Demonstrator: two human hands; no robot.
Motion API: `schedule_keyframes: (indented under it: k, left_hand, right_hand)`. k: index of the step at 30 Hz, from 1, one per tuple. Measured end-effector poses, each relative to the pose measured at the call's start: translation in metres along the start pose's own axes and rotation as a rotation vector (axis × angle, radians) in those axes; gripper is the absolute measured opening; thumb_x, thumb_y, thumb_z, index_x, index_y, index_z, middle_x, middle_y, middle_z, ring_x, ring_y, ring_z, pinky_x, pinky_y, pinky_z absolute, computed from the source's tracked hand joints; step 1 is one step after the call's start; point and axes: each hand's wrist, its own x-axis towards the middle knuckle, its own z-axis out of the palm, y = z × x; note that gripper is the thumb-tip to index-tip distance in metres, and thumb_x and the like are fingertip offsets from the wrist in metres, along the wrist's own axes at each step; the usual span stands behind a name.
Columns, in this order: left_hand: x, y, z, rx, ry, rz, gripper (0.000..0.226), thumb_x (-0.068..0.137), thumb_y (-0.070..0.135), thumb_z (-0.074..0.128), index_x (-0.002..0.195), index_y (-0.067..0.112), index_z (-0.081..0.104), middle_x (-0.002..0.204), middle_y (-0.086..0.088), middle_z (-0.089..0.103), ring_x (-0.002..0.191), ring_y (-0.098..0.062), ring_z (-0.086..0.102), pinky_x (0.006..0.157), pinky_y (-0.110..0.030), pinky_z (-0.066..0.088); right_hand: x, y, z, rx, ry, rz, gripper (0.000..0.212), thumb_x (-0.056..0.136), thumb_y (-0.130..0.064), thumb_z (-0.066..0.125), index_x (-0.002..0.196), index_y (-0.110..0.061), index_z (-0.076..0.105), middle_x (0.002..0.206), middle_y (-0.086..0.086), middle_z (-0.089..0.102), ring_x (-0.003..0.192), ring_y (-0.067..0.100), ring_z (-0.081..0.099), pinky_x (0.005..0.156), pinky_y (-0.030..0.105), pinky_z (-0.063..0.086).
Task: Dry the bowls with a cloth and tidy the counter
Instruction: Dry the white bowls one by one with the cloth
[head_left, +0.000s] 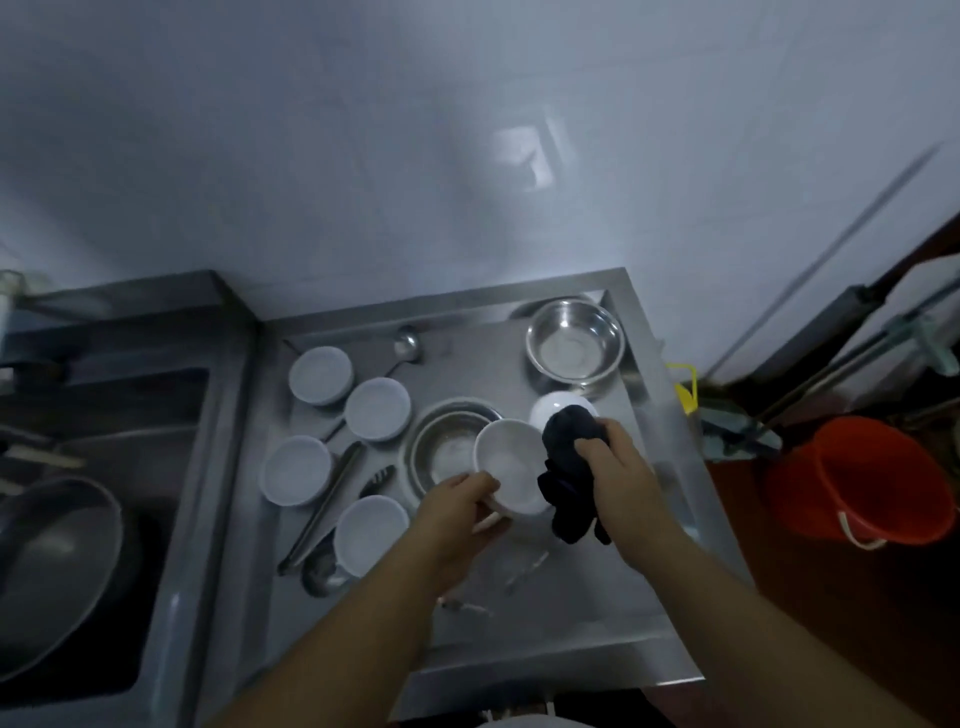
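Holding a white bowl (511, 467) by its near rim, the left hand (462, 506) has thumb and fingers curled around the edge; the bowl is tilted, mouth up toward the camera, lifted above the steel counter (571, 613). Right hand (615, 460) grips a dark cloth (569, 473), bunched, hanging down just beside the bowl's right side and touching it. Bowl inside looks plain white, blurry, wetness can't be told. Behind the cloth sits another white bowl (556, 408), apparently upside down. Four white bowls (376, 409) rest upside down on the counter's left part. Steel basin (449, 449) under the held bowl looks empty; second steel basin (574, 340) at the back right corner, also empty. Tongs (324, 506) and a ladle (408, 344) lie among the bowls. Orange bucket (862, 478) on the floor, right; contents not visible.
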Motion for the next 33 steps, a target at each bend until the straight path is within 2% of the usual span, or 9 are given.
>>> schedule_keyframes:
  k: [2,5,11,14,16,21,24,29,33]
  left_hand:
    - [-0.019,0.018,-0.02,-0.089,-0.041,0.046,0.03,0.098,0.006,0.058,0.125,-0.003,0.066,0.113,-0.024,0.071,0.108,-0.037,0.069,0.098,-0.053,0.06]
    - [-0.05,0.043,-0.046,-0.155,-0.124,0.152,0.042,0.091,0.007,0.063,0.132,-0.001,0.063,0.114,-0.024,0.075,0.105,-0.039,0.073,0.088,-0.05,0.064]
    - [-0.112,0.091,-0.102,-0.09,-0.285,0.332,0.068,0.083,0.015,0.067,0.147,0.002,0.049,0.141,-0.032,0.06,0.128,-0.046,0.063,0.103,-0.05,0.056]
    - [-0.135,0.109,-0.126,-0.072,-0.364,0.381,0.062,0.093,0.032,0.068,0.148,0.009,0.054,0.145,-0.025,0.061,0.121,-0.035,0.067,0.096,-0.042,0.057]
    - [-0.145,0.12,-0.141,-0.078,-0.385,0.388,0.061,0.1,0.046,0.063,0.148,0.009,0.058,0.146,-0.023,0.061,0.134,-0.039,0.061,0.113,-0.051,0.049]
    - [-0.163,0.134,-0.153,-0.07,-0.4,0.401,0.086,0.086,0.066,0.066,0.149,0.008,0.055,0.144,-0.025,0.062,0.136,-0.044,0.058,0.112,-0.057,0.048]
    - [-0.17,0.138,-0.155,-0.18,-0.464,0.368,0.077,0.094,0.066,0.05,0.145,0.009,0.059,0.143,-0.027,0.063,0.134,-0.042,0.06,0.113,-0.054,0.046]
    - [-0.181,0.145,-0.148,-0.294,-0.522,0.403,0.073,0.091,0.06,0.054,0.142,0.009,0.061,0.14,-0.024,0.066,0.13,-0.039,0.065,0.117,-0.055,0.043]
    - [-0.183,0.15,-0.14,-0.254,-0.453,0.52,0.07,0.09,0.055,0.054,0.142,0.009,0.06,0.137,-0.022,0.068,0.129,-0.038,0.065,0.115,-0.058,0.045]
  right_hand:
    - [-0.012,-0.023,0.027,-0.044,-0.058,-0.11,0.016,0.089,-0.037,0.062,0.105,-0.036,0.063,0.095,-0.005,0.069,0.078,0.013,0.064,0.063,0.031,0.051]
    - [-0.033,-0.052,0.062,-0.286,-0.101,-0.344,0.04,0.094,-0.031,0.074,0.128,-0.038,0.056,0.106,-0.023,0.066,0.096,-0.001,0.066,0.08,0.026,0.059]
    - [-0.074,-0.097,0.127,-0.416,-0.124,-0.643,0.052,0.087,-0.045,0.074,0.134,-0.046,0.052,0.113,-0.019,0.069,0.101,0.005,0.067,0.086,0.032,0.059]
    - [-0.09,-0.119,0.148,-0.366,-0.095,-0.696,0.05,0.087,-0.047,0.075,0.131,-0.052,0.053,0.11,-0.03,0.067,0.101,-0.006,0.064,0.08,0.013,0.054]
    - [-0.1,-0.132,0.159,-0.342,-0.098,-0.721,0.048,0.085,-0.049,0.075,0.128,-0.054,0.054,0.11,-0.034,0.065,0.101,-0.008,0.064,0.079,0.008,0.051]
    - [-0.122,-0.152,0.178,-0.256,-0.151,-0.718,0.041,0.085,-0.05,0.063,0.124,-0.06,0.054,0.106,-0.029,0.068,0.095,-0.001,0.068,0.07,0.013,0.054]
    - [-0.13,-0.161,0.182,-0.269,-0.221,-0.732,0.044,0.086,-0.045,0.057,0.127,-0.061,0.055,0.108,-0.028,0.07,0.097,-0.001,0.067,0.073,0.009,0.05]
    - [-0.13,-0.18,0.184,-0.481,-0.217,-0.874,0.044,0.097,-0.027,0.066,0.134,-0.05,0.062,0.109,-0.027,0.071,0.103,-0.002,0.066,0.083,0.009,0.048]
    - [-0.128,-0.197,0.185,-0.629,-0.224,-0.951,0.03,0.102,-0.019,0.061,0.125,-0.034,0.071,0.106,-0.014,0.075,0.097,0.008,0.067,0.083,0.026,0.053]
